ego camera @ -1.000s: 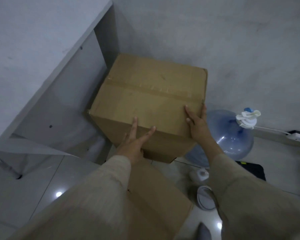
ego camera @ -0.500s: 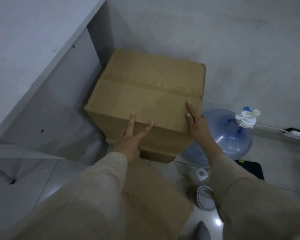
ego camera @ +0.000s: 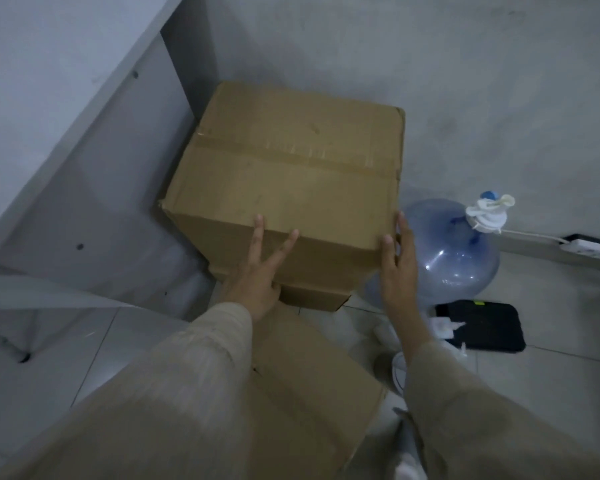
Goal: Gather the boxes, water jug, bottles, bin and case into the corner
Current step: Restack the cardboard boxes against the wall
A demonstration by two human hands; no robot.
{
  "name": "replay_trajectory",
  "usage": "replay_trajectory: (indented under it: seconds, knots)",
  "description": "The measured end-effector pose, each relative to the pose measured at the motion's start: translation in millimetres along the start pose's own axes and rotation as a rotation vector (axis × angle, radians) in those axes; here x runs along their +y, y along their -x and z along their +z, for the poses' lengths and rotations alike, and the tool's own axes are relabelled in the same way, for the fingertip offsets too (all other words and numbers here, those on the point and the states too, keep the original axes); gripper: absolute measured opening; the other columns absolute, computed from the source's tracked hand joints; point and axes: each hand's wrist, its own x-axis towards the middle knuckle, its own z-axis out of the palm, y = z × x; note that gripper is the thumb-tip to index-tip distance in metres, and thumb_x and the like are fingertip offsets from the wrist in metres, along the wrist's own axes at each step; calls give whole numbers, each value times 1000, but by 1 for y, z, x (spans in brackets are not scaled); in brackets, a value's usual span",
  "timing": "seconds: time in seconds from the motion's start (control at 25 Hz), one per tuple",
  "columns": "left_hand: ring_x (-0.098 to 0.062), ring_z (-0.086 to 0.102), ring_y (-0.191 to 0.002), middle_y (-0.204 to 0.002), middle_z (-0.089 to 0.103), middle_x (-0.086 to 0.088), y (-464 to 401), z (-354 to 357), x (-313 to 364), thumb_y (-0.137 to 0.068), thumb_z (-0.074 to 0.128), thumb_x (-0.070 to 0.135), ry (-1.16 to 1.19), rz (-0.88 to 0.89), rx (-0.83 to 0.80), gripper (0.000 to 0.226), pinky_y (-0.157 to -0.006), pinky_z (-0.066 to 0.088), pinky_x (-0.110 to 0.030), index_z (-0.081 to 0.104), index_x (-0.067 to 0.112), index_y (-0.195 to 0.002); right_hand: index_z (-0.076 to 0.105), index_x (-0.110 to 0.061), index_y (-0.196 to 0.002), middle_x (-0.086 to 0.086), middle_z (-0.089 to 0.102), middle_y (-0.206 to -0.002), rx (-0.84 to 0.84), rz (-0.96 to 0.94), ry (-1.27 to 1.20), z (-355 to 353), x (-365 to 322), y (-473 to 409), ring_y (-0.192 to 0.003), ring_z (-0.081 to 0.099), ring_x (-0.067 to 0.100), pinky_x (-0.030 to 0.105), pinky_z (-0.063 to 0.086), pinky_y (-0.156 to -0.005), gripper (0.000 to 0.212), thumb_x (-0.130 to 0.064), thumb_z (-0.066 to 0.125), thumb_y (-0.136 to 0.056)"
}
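Head view, one entry: large taped cardboard box (ego camera: 288, 174), lodged in the corner between the grey wall (ego camera: 465, 81) and the white desk (ego camera: 59, 109) side panel, seated on a smaller box (ego camera: 312, 296) whose front edge showed just below it. Left hand (ego camera: 257, 275) lay flat on the near face, fingers spread and unclenched; right hand (ego camera: 397, 265) pressed open-palmed on the near right corner — neither closed around anything. Water jug (ego camera: 447, 251) stood just beside the box on the right, touching or nearly so, its white pump cap (ego camera: 489, 213) uppermost. Black case (ego camera: 478, 327) lay flat on the floor (ego camera: 551, 358) near the jug; a third box (ego camera: 312, 375) sat between the person's sleeves, close in front. Risks, as judged: the upper box looked wider than its base, so an uneven push could tip or slide it off — likeliest toward the jug. A shove to the right might knock the jug over or snap its pump. Small pale items by the case, too dim to identify, could be trodden on. Bottles and bin not identifiable.
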Motion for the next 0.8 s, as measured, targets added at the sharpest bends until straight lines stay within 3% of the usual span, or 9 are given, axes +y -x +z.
replay_trajectory:
  seconds: [0.08, 0.2, 0.32, 0.4, 0.52, 0.6, 0.68, 0.8]
  knots:
    - [-29, 45, -122, -151, -30, 7, 16, 22, -12, -82, 51, -8, 8, 40, 83, 95, -81, 51, -39, 0, 46, -141, 24, -21, -144, -1, 32, -148, 35, 84, -106, 0, 26, 40, -132, 33, 9, 11, 31, -103, 47, -26, 34, -99]
    - [-27, 35, -133, -156, -20, 2, 47, 68, -45, -88, 46, 1, -22, -90, 12, 75, -98, 43, -39, 10, 31, -146, 22, -16, -144, 4, 31, -148, 11, 333, 23, -1, 90, 95, -134, 33, 19, 34, 28, -111, 49, -23, 37, -98]
    - [-27, 8, -145, -157, -9, -5, 70, 105, -80, -94, 40, 15, -122, -282, -186, 64, -116, 18, -35, 4, 22, -147, 19, -8, -144, 19, 24, -150, -98, 575, 209, -1, 147, 144, -137, 27, 32, 39, 25, -111, 59, -16, 48, -93]
    - [-28, 4, -145, -158, -4, -7, 73, 125, -103, -95, 41, 24, -133, -357, -225, 63, -116, 15, -38, 5, 21, -147, 16, -11, -144, 24, 14, -151, -167, 713, 304, 4, 172, 166, -137, 23, 38, 45, 27, -111, 68, -18, 55, -89]
    - [-29, 5, -145, -157, 3, -11, 67, 157, -136, -91, 48, 33, -120, -494, -171, 71, -115, 16, -43, 7, 16, -147, 2, -28, -147, 18, -5, -155, -168, 989, 349, 18, 199, 184, -140, 14, 43, 50, 24, -109, 80, -29, 57, -88]
    - [-30, 8, -144, -156, 7, -12, 58, 171, -155, -84, 57, 43, -118, -614, -142, 85, -114, 16, -47, 8, 12, -146, -5, -32, -145, 20, 3, -153, -142, 987, 289, 26, 218, 192, -133, 26, 46, 51, 29, -106, 84, -30, 56, -88]
    - [-33, 16, -141, -152, 15, -15, 51, 178, -169, -74, 66, 49, -77, -676, -128, 98, -113, 19, -48, 9, 11, -145, 1, -31, -145, 25, 23, -141, -68, 857, 259, 30, 234, 199, -115, 44, 48, 52, 39, -97, 79, -24, 54, -87]
    - [-39, 25, -133, -143, 25, -21, 50, 180, -176, -65, 76, 48, 18, -700, -62, 104, -110, 26, -48, 18, 7, -141, 10, -33, -142, 24, 31, -131, -17, 771, 230, 25, 237, 204, -103, 50, 46, 53, 44, -93, 76, -19, 56, -84]
